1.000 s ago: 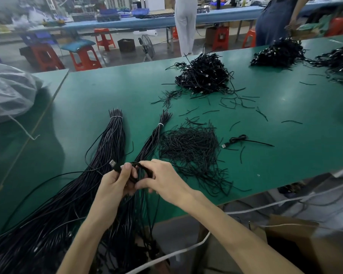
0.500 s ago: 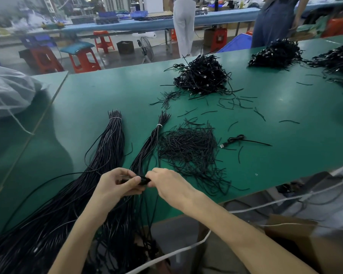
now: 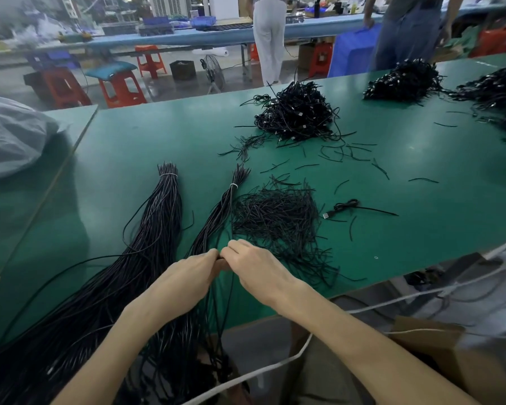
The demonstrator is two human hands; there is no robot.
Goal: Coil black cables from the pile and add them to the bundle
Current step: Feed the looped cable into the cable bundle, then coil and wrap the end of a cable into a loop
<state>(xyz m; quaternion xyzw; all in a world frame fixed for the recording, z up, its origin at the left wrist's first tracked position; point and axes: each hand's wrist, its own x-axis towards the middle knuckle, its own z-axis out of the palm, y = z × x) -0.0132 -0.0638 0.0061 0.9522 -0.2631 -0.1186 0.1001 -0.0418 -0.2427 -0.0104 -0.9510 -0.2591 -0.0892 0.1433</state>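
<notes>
My left hand (image 3: 187,276) and my right hand (image 3: 256,268) meet knuckle to knuckle near the green table's (image 3: 146,159) front edge, fingers curled down around a black cable that is almost wholly hidden between them. Its loose length hangs down past the table edge. A thick tied bundle of long black cables (image 3: 158,223) lies to the left. A thinner tied bundle (image 3: 219,211) runs up from under my hands. A heap of coiled black cables (image 3: 297,114) sits farther back. A pile of short black ties (image 3: 275,217) lies just right of my hands.
One coiled cable with a USB plug (image 3: 343,206) lies to the right. More cable heaps (image 3: 403,80) sit at the far right. A grey plastic bag (image 3: 9,135) rests at left. Cardboard boxes (image 3: 438,346) stand below the table edge. Two people stand beyond.
The small coil seen between my fingers a second ago is now covered as both hands turned knuckles up and pressed together. The hands shifted slightly toward me.
</notes>
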